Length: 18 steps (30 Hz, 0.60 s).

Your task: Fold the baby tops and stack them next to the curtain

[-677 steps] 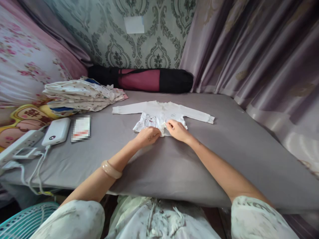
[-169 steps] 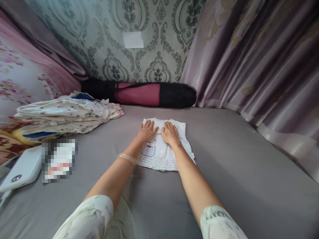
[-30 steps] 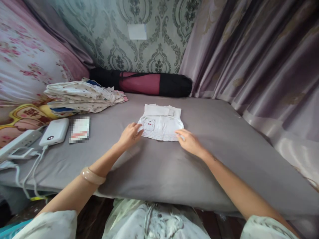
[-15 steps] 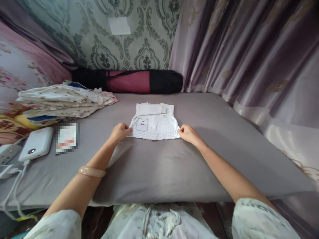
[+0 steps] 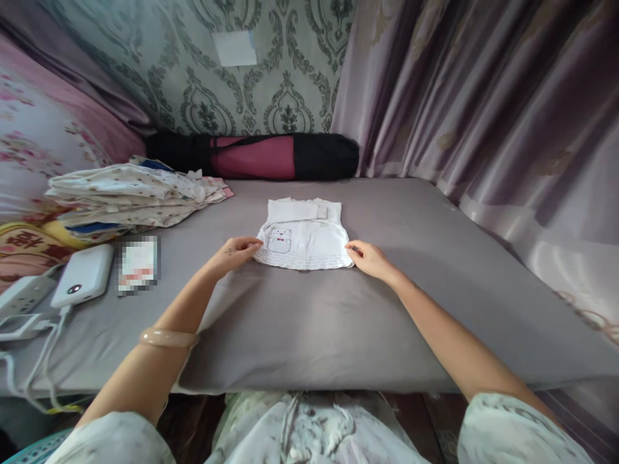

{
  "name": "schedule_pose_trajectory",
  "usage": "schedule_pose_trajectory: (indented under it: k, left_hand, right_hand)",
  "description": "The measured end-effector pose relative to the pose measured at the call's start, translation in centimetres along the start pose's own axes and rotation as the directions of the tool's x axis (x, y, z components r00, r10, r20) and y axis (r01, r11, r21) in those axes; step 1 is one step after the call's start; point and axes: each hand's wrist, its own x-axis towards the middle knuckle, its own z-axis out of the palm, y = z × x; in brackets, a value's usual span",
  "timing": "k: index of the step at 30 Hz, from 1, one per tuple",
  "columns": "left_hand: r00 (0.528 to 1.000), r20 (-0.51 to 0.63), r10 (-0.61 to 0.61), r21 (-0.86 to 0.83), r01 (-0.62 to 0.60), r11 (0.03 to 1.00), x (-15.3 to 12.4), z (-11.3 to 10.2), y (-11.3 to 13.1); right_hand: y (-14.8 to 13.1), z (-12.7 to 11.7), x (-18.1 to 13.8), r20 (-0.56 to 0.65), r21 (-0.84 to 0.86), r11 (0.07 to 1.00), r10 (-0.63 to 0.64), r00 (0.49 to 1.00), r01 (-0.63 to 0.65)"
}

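A small white baby shirt (image 5: 314,238) lies flat on the grey sheet, its sleeves folded across the upper part. On its left half a bear with a red bow tie is printed, and lines of small print run along the hem. My left hand (image 5: 236,251) pinches the shirt's left side edge, just above the lower corner. At the opposite edge, my right hand (image 5: 370,256) has thumb and fingertips closed on the cloth. A pale bangle (image 5: 168,338) circles my left forearm.
Folded clothes (image 5: 130,196) are piled at the left. Nearer are a white power bank (image 5: 83,274) with cables, a power strip (image 5: 26,293) and a blurred packet (image 5: 138,264). A black and red rolled bag (image 5: 254,156) lies along the wall, with curtains (image 5: 483,96) at the right.
My left hand has slid slightly up the shirt's side edge, its fingers now straighter. The right hand keeps its pinch at the other edge. The whole view has shifted slightly.
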Motion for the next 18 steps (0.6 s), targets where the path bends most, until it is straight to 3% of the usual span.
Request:
schedule_pose_trajectory:
  k: [4, 9, 12, 18]
  left_hand:
    - [0.988, 0.113, 0.105, 0.13, -0.119, 0.984, -0.6, -1.1, -1.1]
    - [0.915, 0.078, 0.396, 0.363, -0.396, 0.844, 0.5, -0.8, -3.1]
    - [0.883, 0.066, 0.465, 0.446, -0.443, 0.778, 1.7, -0.4, -3.8]
    - [0.865, -0.03, 0.501, 0.464, -0.431, 0.774, 3.2, -0.2, -3.5]
  right_hand:
    - [0.4, -1.0, -0.8, 0.124, -0.009, 0.988, -0.154, 0.98, 0.156]
    - [1.0, -1.2, -0.8, 0.112, -0.112, 0.906, -0.396, 0.911, 0.408]
    - [1.1, -0.8, -0.1, 0.045, -0.177, 0.891, -0.416, 0.908, 0.417]
    - [0.7, 0.3, 1.4, -0.099, -0.264, 0.88, -0.432, 0.896, 0.395]
